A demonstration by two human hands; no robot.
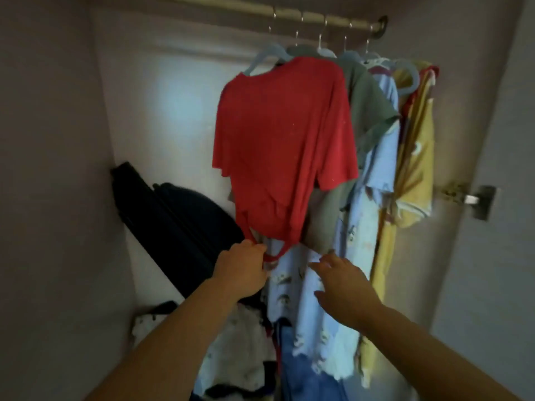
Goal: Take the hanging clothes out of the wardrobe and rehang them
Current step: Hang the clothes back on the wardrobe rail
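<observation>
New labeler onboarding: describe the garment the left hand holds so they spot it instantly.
Find the metal rod across the wardrobe top, with hangers bunched at its right end. The red T-shirt is the leftmost garment there, its hem pinched by the left hand. Its neighbours behind are a grey-green shirt, a pale blue print garment and a yellow top.

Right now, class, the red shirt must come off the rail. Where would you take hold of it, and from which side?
Grip the neck of its pale hanger, just under the rail, coming from the open left side; the green shirt crowds its right. The left hand pinches only the hem of the red shirt, and pulling there probably would not lift the hook off.
</observation>
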